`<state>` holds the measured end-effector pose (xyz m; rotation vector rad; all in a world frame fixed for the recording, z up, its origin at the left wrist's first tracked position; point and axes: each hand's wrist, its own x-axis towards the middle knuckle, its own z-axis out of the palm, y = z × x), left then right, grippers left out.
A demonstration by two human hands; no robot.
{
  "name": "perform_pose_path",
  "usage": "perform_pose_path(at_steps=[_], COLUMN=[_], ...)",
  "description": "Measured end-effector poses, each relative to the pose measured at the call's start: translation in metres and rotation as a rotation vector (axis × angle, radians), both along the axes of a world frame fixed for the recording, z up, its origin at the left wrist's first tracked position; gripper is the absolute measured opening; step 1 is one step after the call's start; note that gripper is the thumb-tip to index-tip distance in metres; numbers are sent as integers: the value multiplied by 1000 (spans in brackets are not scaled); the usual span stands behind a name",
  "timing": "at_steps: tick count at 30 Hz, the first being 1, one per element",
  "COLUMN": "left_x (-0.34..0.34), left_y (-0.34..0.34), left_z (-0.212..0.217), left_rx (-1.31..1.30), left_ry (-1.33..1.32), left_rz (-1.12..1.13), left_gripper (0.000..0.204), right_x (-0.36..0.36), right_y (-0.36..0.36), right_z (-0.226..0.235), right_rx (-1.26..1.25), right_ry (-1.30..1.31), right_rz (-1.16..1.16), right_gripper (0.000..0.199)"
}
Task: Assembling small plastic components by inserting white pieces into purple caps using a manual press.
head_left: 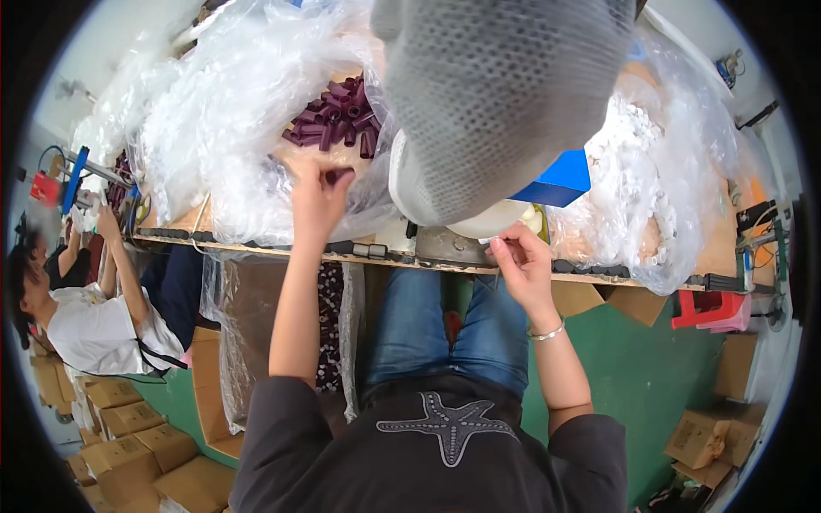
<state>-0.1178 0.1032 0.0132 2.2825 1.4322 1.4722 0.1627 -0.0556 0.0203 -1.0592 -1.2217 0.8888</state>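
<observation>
My left hand (318,201) is closed, thumb against fingers, on a dark purple tube (337,176), mostly hidden by the fingers. Just beyond it, a heap of short purple tubes (333,115) lies in clear plastic sheeting (231,111) on the workbench. At the bench's front edge, my right hand (523,265) pinches a small white piece (488,240) between thumb and fingertips. Beside that hand is a pale round dish (489,221), partly covered. Further right, many small white pieces (629,171) are spread in another plastic bag.
A large grey mesh-fabric thing (505,94) blocks the upper middle. Behind it shows a blue box (560,179). A plastic-lined carton (274,333) stands under the bench. A red stool (708,309) is at right. A co-worker (103,325) sits at left, near stacked cartons (128,453).
</observation>
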Motion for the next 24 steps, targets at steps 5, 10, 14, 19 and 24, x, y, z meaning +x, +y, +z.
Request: perform_pose_path(at_steps=[5, 10, 14, 19, 24], left_x=[-5, -30, -35, -40, -39], left_y=[-45, -54, -45, -48, -45], left_z=[-28, -39, -48, -53, -56], left_rx=[-323, -444, -526, -532, -535], left_ry=[-413, -915, -831, -832, -828], left_rz=[-169, -233, -307, -256, -283], left_gripper=[21, 38, 44, 40, 38], right_x=[61, 209, 281, 253, 242], right_y=[-3, -2, -19, -5, 6], right_z=[3, 33, 12, 18, 37], right_rx=[107, -34, -305, -258, -272], right_ry=[-155, -634, -1032, -902, -1140], right_rz=[-347, -1031, -1098, -1034, -1002], right_gripper=[5, 20, 21, 25, 25])
